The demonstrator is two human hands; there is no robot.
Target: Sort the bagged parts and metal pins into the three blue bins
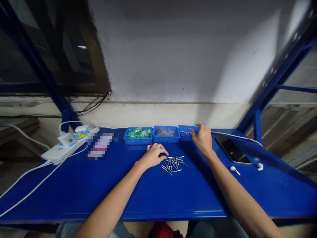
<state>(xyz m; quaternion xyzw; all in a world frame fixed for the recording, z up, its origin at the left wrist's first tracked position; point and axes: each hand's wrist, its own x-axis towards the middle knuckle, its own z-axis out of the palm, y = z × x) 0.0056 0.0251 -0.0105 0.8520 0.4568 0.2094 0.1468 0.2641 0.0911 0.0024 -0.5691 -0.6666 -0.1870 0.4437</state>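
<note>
A loose pile of silver blind rivets lies on the blue table. Beside its left edge rests my left hand, fingers curved and thumb apart, with nothing visible in it. My right hand reaches over the right blue bin, where several more rivets lie. A thin rivet seems to stick out from between its thumb and fingers, which are partly hidden. The middle blue bin contains small brownish pieces, too blurred to name. Green and white packets fill the left blue bin.
On the left are a white power strip with plugs and cables, and a pixelated item. A black phone and two white earbuds lie on the right. Blue frame posts flank the table; a wall stands behind.
</note>
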